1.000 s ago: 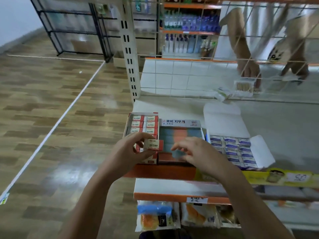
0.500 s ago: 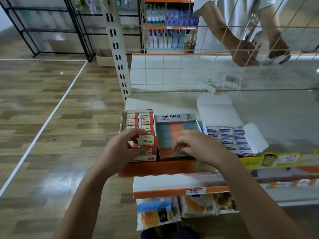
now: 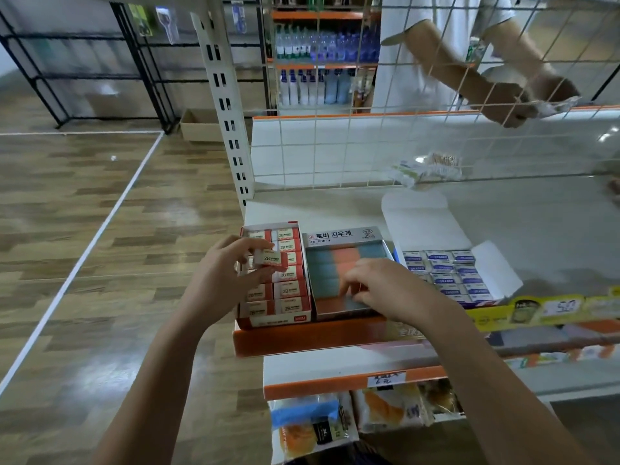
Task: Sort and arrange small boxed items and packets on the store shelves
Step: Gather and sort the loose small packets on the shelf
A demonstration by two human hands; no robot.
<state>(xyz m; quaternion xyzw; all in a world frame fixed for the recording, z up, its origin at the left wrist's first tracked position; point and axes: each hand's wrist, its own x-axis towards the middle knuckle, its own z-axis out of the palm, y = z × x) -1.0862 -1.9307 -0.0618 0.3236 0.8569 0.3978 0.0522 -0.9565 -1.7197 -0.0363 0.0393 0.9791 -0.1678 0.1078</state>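
On shelf (image 3: pixel 335 203), wood floor at 9 o'clock | our left hand (image 3: pixel 218 280) pinches eraser (image 3: pixel 270 259) | right hand (image 3: pixel 389 286) curled in tray (image 3: pixel 345 273), grasp unclear

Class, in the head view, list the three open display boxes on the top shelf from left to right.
Red 2B eraser box → grey box of orange-and-blue erasers → white box of blue-labelled erasers.

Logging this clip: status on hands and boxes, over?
Left hand pinches 2B box above red tray. Right hand fingers in middle tray. Nothing blocking.
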